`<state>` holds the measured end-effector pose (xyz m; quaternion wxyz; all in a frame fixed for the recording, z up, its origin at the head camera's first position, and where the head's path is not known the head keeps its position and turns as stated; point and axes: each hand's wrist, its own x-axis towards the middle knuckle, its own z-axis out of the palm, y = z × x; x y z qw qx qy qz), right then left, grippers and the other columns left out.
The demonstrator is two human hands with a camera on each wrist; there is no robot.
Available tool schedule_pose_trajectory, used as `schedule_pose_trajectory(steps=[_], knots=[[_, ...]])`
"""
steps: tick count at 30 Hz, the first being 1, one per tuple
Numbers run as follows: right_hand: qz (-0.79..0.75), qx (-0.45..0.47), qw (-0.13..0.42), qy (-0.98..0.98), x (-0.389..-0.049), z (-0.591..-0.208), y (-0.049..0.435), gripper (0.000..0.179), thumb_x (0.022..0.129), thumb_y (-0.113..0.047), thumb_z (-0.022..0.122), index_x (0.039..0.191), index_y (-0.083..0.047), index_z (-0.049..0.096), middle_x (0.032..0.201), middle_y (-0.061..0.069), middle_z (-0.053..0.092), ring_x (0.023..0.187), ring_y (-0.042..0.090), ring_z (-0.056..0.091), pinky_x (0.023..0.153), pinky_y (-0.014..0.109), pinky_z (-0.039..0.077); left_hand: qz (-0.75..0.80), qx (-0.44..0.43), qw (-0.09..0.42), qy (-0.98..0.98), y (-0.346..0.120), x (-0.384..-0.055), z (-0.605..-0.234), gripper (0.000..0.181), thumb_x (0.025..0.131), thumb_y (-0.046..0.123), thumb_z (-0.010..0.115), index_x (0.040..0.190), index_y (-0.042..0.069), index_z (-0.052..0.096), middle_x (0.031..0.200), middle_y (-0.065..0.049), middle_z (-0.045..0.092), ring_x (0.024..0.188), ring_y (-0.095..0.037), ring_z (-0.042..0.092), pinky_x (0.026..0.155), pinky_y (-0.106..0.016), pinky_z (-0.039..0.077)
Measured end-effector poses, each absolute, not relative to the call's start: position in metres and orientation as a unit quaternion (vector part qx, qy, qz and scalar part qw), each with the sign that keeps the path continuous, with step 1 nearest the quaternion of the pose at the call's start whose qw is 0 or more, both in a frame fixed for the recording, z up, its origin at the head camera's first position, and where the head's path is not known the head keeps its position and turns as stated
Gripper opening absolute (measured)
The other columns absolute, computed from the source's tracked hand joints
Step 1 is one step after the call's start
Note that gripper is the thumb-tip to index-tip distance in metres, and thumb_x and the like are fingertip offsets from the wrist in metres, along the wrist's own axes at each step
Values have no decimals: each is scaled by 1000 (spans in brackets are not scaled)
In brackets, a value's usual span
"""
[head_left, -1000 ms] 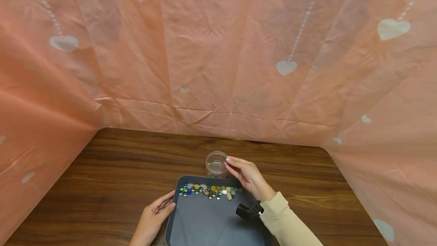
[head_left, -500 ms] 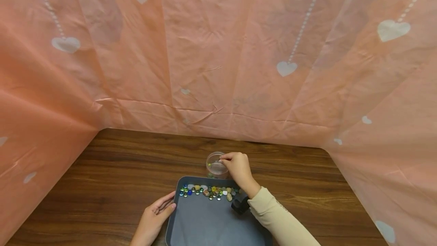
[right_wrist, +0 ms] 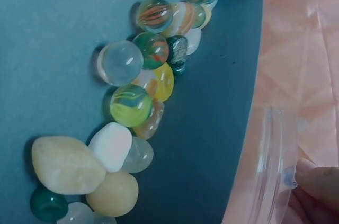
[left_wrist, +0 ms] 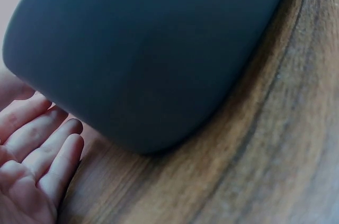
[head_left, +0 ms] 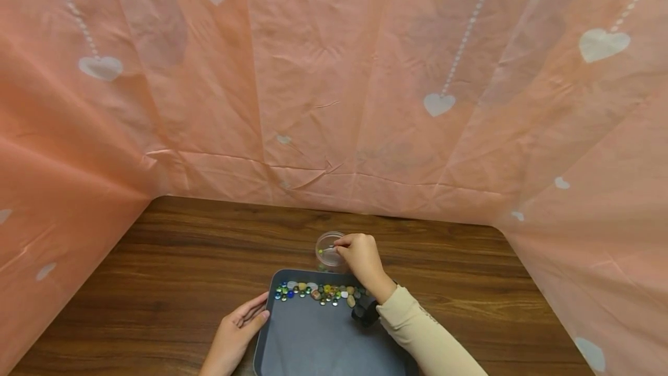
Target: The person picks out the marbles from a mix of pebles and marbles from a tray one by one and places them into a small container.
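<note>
My right hand (head_left: 362,257) reaches over the clear round plastic container (head_left: 319,241), its thumb and index finger pinching a small bluish glass marble (right_wrist: 290,178) at the container's rim. Inside the container lies a yellow-green marble (head_left: 320,252). My left hand (head_left: 236,326) holds the left wall of the grey tray (head_left: 318,341), thumb at the rim and fingers against the outside. In the left wrist view its fingers (left_wrist: 62,166) lie beside the dark tray wall (left_wrist: 143,65). Glass marbles (right_wrist: 131,106) and smooth pebbles (right_wrist: 69,166) form a band along the tray's far side.
A brown wood-grain table (head_left: 209,248) bears the tray and the container, which stands just beyond the tray's far edge. Peach cloth (head_left: 334,103) with white hearts hangs behind and on both sides. A black camera mount (head_left: 365,311) on my right wrist hangs over the tray.
My right hand has moved left from the container's right rim to over its opening, turning the back of the hand upward. The left hand and the tray stay in place.
</note>
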<state>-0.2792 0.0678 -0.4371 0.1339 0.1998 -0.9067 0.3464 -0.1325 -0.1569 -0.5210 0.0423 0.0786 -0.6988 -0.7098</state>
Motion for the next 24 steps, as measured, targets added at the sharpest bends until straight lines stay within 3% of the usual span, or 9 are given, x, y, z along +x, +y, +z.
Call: schedule_pose_trajectory(steps=[9, 14, 18, 24], knots=[[429, 137, 90, -889, -263, -431, 83, 6, 75, -12, 76, 80, -8, 76, 76, 5, 73, 64, 10, 63, 48, 18, 46, -710, 83, 40, -698, -154, -132, -522, 44, 85, 17, 67, 125, 2, 57, 125, -15, 59, 109, -8, 59, 84, -12, 48], [479, 113, -9, -870, -242, -440, 95, 10, 73, -16, 78, 79, -9, 76, 77, 4, 73, 69, 8, 63, 56, 20, 49, -706, 85, 39, -702, -154, -130, -521, 43, 85, 18, 67, 124, 3, 58, 124, -14, 60, 108, -8, 59, 83, -13, 48], [512, 119, -78, -847, -230, -454, 102, 17, 75, -16, 76, 87, -3, 75, 83, 8, 73, 72, 16, 68, 60, 24, 54, -704, 83, 42, -704, -155, -129, -520, 43, 85, 18, 67, 124, 3, 58, 124, -14, 60, 108, -7, 59, 84, -12, 48], [495, 128, -68, -857, -223, -462, 105, 17, 74, -17, 77, 87, -5, 75, 82, 7, 73, 67, 11, 66, 57, 22, 52, -705, 82, 43, -704, -155, -128, -519, 43, 85, 18, 67, 124, 3, 58, 124, -14, 60, 108, -8, 59, 84, -12, 48]])
